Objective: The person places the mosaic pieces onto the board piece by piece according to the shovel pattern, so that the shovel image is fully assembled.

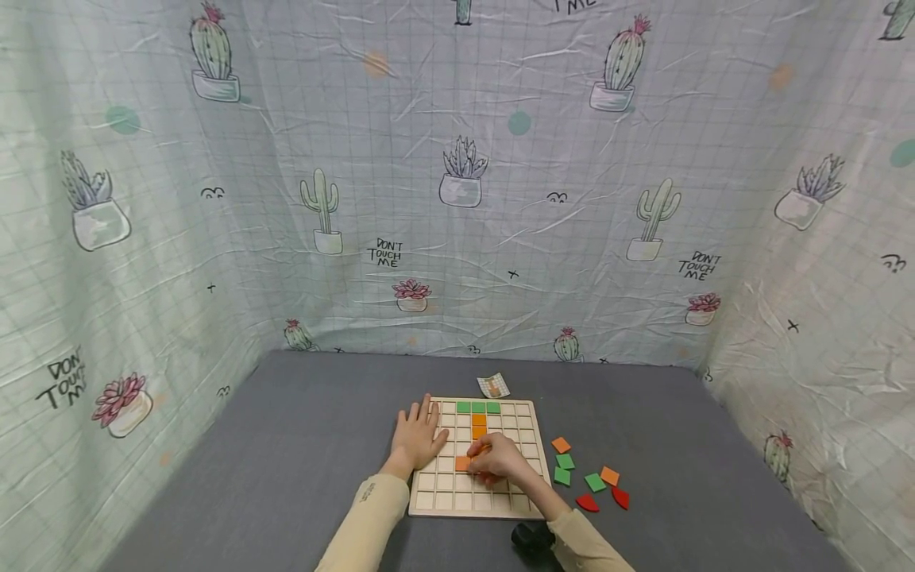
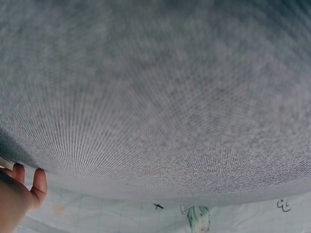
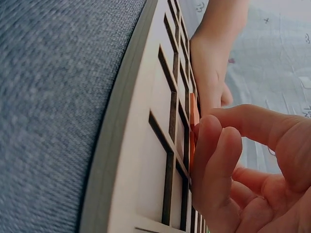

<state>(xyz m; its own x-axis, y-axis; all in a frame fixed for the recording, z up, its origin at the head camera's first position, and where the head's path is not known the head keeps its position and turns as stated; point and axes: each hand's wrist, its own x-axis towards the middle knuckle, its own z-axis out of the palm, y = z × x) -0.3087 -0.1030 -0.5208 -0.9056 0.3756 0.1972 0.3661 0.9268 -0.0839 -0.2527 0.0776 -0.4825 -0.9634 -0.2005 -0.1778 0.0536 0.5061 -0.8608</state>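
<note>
A wooden grid board [image 1: 425, 500] lies on the table, with green square tiles [image 1: 478, 407] in a row near its far edge and orange square tiles [image 1: 479, 420] below them. Spread over the board's left side, my left hand [image 1: 417, 438] rests with straight fingers. My right hand [image 1: 499, 458] is over the middle of the board, its fingers curled and pinching an orange tile [image 3: 192, 151] at a cell, partly hidden by the fingertips. Just left of those fingers, another orange tile [image 1: 462, 463] sits in the grid. The left wrist view shows mainly table and some fingers [image 2: 40, 183].
Right of the board lie loose green squares [image 1: 595, 482], orange squares [image 1: 561, 445] and red quarter-round pieces [image 1: 588, 502]. A small printed card [image 1: 493, 386] is behind the board. Near my right wrist is a black object [image 1: 532, 536]. Patterned cloth [image 1: 465, 238] surrounds the grey table [image 1: 322, 445].
</note>
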